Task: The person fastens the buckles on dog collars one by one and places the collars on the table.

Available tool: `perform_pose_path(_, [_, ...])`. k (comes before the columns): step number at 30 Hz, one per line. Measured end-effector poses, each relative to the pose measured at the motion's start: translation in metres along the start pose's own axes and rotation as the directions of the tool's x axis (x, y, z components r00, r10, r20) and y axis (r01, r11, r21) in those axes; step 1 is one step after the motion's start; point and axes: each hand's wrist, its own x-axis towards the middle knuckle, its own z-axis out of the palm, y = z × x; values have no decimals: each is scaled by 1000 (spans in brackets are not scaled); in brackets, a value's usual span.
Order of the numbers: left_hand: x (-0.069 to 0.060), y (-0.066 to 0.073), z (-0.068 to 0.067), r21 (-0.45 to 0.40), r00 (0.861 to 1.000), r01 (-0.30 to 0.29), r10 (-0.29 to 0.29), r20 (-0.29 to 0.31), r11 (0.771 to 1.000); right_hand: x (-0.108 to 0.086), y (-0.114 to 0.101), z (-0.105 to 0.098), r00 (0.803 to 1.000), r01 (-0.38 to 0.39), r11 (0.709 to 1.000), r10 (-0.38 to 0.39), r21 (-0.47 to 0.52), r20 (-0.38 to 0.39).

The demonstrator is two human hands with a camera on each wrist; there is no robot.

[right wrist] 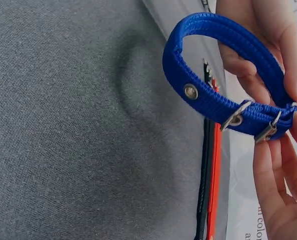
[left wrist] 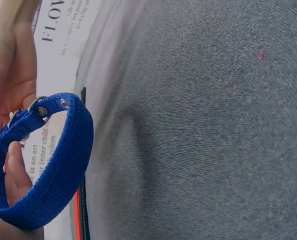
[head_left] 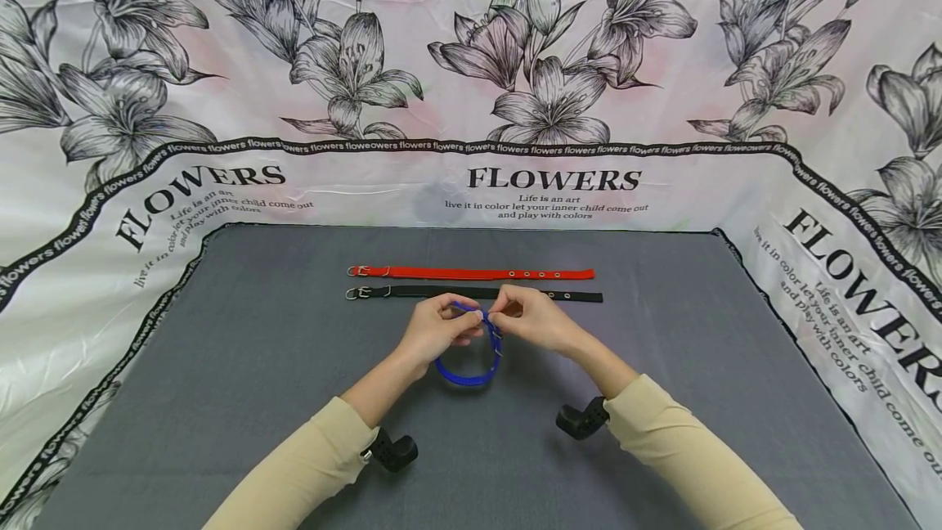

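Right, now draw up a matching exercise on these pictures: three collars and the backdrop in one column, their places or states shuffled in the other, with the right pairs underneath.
Column one
1. Red buckle collar
2. Blue buckle collar
3. Floral backdrop
4. Black buckle collar

Column two
A. Laid out straight, the nearer to the person of the two straight collars
B. Bears the printed word FLOWERS
C. Curved into a loop, held by the left hand and right hand
D. Laid out straight, the farther from the person of the two straight collars

Right pairs
1-D, 2-C, 3-B, 4-A
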Motion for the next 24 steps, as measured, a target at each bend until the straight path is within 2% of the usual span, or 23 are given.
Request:
perform_pose_path(3, [-2,0,1,6,1000,6,-6,-2,1000,0,1,2,1000,25,999,-25,-44,-7])
perform_pose_path(7, [0,-2,1,-1,1000,14,-14,0,1000,0,3,4,999,32,999,-33,-44,-13])
perform_pose_path(14, [17,-21,-6,-47,1000,13,-12,6,999,-1,5,7,1000,-8,1000,9,29,-14])
perform_pose_path(18, [22,-26,-9,-87,1000,7,-9,-23,996,-3,5,9,998,-43,998,41,53,38])
perform_pose_path(22, [23,-25,-11,-120,998,-3,-4,-56,993,-7,7,12,992,-36,999,38,-19,118])
perform_pose_path(24, [22,-25,-12,-131,998,-5,-4,-64,991,-8,7,13,990,-10,999,16,-44,139])
